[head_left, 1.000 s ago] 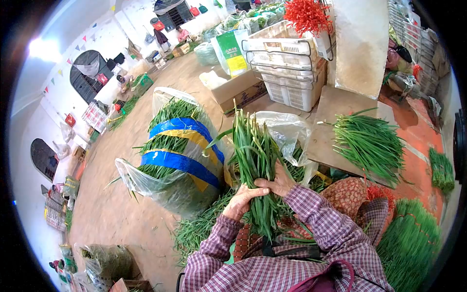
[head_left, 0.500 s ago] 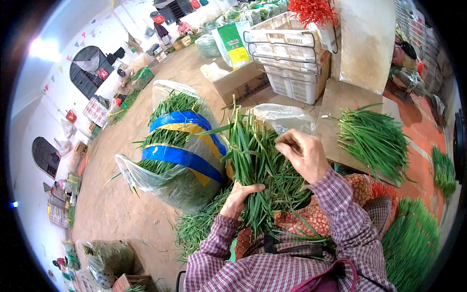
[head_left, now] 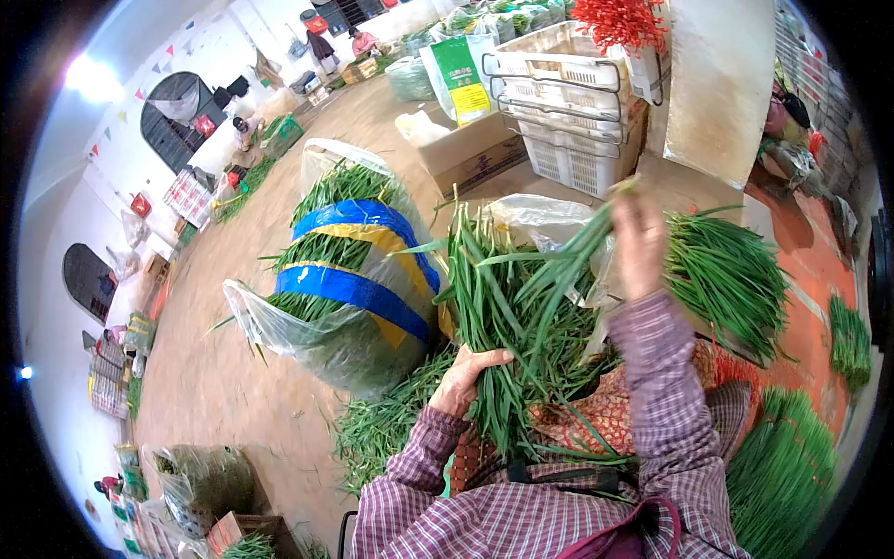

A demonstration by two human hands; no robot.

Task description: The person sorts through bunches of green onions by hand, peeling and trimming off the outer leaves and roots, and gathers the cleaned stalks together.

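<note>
My left hand [head_left: 468,376] is wrapped round the lower part of a bunch of green stalks [head_left: 484,307], whose pale ends point upward. Up and to the right, my right hand [head_left: 641,244] is blurred, its fingers closed on a few long green stalks [head_left: 582,256] that slant out of the bunch. Loose greens [head_left: 386,429] lie below and around the bunch. To the right, a separate pile of green stalks [head_left: 726,279] rests on a board.
A plastic bag of greens with blue and yellow tape [head_left: 354,289] stands at the left. Beyond are a cardboard box [head_left: 475,158], stacked white crates [head_left: 559,112] and red ties [head_left: 619,23]. Tied bundles [head_left: 782,475] lie at the lower right. People sit far back.
My right hand has left the bunch and moved up and right, drawing some stalks outward. My left hand has kept its hold on the bunch. The view has shifted slightly.
</note>
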